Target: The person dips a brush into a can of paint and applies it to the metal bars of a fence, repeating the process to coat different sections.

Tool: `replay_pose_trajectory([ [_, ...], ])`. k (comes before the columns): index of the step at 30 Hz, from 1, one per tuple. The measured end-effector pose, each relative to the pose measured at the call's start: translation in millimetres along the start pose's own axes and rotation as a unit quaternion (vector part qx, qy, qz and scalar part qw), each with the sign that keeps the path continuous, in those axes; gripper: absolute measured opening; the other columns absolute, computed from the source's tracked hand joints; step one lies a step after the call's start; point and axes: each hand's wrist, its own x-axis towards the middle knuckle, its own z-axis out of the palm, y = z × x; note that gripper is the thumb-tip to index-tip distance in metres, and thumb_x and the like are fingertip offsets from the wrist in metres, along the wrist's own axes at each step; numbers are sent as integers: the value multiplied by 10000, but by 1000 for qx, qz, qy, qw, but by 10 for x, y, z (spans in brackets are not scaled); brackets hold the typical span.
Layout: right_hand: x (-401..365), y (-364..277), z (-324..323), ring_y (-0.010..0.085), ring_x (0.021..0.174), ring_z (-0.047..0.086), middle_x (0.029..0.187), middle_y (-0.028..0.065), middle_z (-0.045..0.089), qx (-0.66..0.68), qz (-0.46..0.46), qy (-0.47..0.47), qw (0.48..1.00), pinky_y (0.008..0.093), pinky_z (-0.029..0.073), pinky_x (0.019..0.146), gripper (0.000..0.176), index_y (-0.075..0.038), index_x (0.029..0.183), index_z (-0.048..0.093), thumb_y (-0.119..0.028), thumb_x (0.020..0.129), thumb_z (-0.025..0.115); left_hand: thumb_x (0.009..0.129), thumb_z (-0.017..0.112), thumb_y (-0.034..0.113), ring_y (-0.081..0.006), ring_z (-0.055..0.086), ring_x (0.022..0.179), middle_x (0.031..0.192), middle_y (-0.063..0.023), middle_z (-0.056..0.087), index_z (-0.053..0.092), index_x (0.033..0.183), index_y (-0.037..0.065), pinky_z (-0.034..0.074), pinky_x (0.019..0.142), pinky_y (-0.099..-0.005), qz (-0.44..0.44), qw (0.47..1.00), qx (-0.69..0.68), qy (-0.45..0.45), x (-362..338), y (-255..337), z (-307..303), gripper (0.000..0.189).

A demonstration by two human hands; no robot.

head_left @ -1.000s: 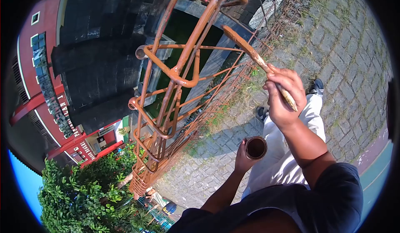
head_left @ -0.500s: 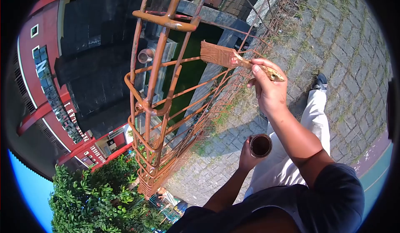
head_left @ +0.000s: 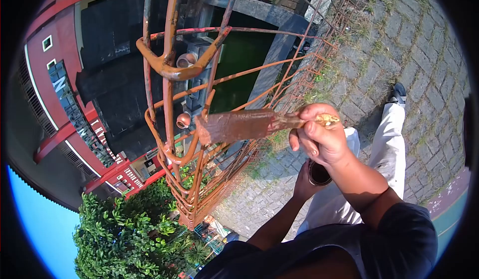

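My right hand [head_left: 324, 134] is closed around the speckled handle of a wide paintbrush [head_left: 239, 125]. Brown paint coats the bristles, whose tip points left and overlaps the uprights of a metal fence [head_left: 172, 44] in this view. Brown paint covers much of this fence, and one bent crossbar shines as if wet. Lower down, my left hand [head_left: 303, 183] grips a round container [head_left: 319, 173] of dark brown paint, partly hidden behind my right hand and wrist.
Paving stones [head_left: 384, 44] with grass in the joints lie to the right, under my feet. Beyond the fence are clay pots [head_left: 184, 120], a dark green pool [head_left: 244, 49] and a red building [head_left: 67, 77]. Leafy bushes [head_left: 124, 234] grow at the lower left.
My right hand has lowered the paintbrush and brought its bristles leftward, closer to the fence bars. The container is now partly covered by my right hand. The camera view has shifted a little.
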Motion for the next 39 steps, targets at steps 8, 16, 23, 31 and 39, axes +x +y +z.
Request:
replay_pose_trajectory([
  [8, 452, -232, -138, 172, 851, 690, 1046, 131, 703, -173, -64, 30, 982, 265, 557, 706, 132, 0, 1001, 708, -2, 870, 719, 595, 948, 352, -376, 485, 1310, 1386, -255, 482, 242, 1445, -65, 387, 1100, -453, 8, 999, 41, 9, 101, -10, 28, 1181],
  [16, 511, -809, 154, 214, 839, 692, 1098, 210, 693, -236, -331, 56, 912, 318, 574, 732, 183, 15, 1062, 681, 6, 880, 699, 585, 955, 340, -378, 463, 1335, 1427, -249, 452, 205, 1472, -74, 384, 1109, -442, -12, 999, 45, -15, 84, 66, 7, 1233],
  [23, 502, -538, 159, 54, 442, 443, 830, 97, 639, -18, -102, 92, 990, 322, 572, 627, 194, 20, 1125, 622, -62, 950, 633, 589, 955, 353, -376, 517, 1279, 1380, -254, 488, 268, 1433, -58, 414, 1075, -454, 61, 997, 55, 10, 84, -95, 16, 1163],
  [31, 476, -569, 243, 109, 625, 619, 933, 102, 674, -38, -101, 61, 992, 279, 570, 610, 217, 18, 1114, 647, -49, 912, 692, 591, 942, 425, -410, 532, 1252, 1375, -287, 482, 285, 1423, -89, 457, 1036, -457, 14, 991, 129, 13, 115, 284, -162, 1178],
  [39, 240, -605, 469, 124, 811, 654, 1035, 123, 697, -99, -121, 9, 988, 278, 579, 687, 150, 11, 1043, 694, -54, 909, 702, 601, 942, 401, -396, 517, 1283, 1399, -273, 479, 229, 1471, -68, 440, 1058, -447, 0, 994, 112, -10, -35, 257, -175, 1219],
])
